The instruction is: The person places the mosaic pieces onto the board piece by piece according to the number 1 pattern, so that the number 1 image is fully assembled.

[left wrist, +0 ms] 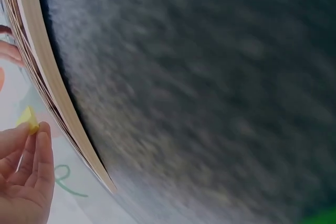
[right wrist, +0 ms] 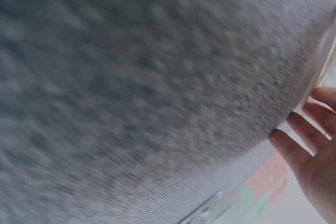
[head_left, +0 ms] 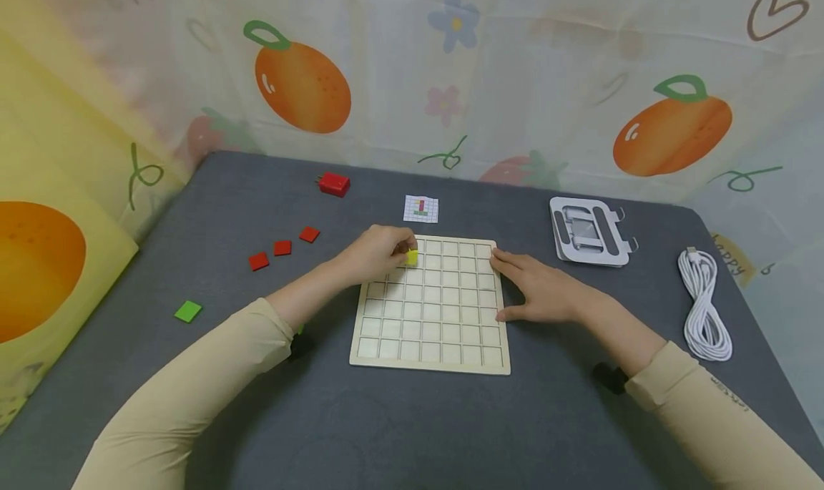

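Between thumb and fingertips, my left hand pinches a small yellow square tile over the upper part of a pale wooden grid board. The left wrist view shows the same yellow tile held at the fingertips, tilted, beside the board's edge. My right hand rests at the board's right edge, its fingers spread and extended along the rim. In the right wrist view those fingers reach the board's side. Behind the board lies a small card printed with a grid and coloured squares.
Several red tiles and a green tile lie left of the board. Another green piece peeks out by the left sleeve. At the back sits a red object. A white metal stand and a coiled white cable lie right.
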Demonstrator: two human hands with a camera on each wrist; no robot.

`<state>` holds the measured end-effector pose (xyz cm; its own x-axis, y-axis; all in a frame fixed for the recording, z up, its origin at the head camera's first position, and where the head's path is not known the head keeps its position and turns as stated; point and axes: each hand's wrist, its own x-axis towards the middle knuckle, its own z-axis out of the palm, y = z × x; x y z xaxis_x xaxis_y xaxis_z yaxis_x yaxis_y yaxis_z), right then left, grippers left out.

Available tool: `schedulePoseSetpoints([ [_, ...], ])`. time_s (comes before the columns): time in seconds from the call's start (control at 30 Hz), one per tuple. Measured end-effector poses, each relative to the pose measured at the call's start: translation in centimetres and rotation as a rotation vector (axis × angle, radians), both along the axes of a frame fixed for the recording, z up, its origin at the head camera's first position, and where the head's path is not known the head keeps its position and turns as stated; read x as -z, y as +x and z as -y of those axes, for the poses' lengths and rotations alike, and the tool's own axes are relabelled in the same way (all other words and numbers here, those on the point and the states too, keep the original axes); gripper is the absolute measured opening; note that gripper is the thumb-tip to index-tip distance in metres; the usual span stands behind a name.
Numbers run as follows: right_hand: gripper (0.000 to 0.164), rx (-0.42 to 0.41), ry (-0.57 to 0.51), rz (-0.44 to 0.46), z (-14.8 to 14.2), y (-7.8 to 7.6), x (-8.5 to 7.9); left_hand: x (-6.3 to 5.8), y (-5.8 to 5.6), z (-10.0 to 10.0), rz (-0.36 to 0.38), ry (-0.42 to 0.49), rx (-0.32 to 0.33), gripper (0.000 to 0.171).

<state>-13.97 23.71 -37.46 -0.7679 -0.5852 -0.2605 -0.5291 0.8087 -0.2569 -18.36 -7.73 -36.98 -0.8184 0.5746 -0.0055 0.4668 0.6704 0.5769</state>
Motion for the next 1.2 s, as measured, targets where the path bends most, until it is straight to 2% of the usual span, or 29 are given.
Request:
schedulePoseSetpoints([
  [0.37, 0.102, 0.019, -0.009, 0.011, 0.3, -0.5, -0.4, 0.1, -0.4, -1.5, 0.08, -0.015, -0.08, 0.022],
  [0.67, 0.103, 0.037, -0.005, 0.016, 0.3, -0.5, -0.4, 0.3, -0.7, -2.6, 0.032, -0.072, -0.071, 0.016],
  [0.93, 0.106, 0.042, -0.001, 0.045, 0.3, -0.5, -0.5, 0.6, -0.7, -2.8, 0.027, -0.104, -0.064, 0.011],
  [1.2, 0.113, 0.037, -0.012, 0.073, 0.3, -0.5, -0.4, 0.4, -0.8, -2.8, 0.02, -0.109, -0.063, 0.013],
])
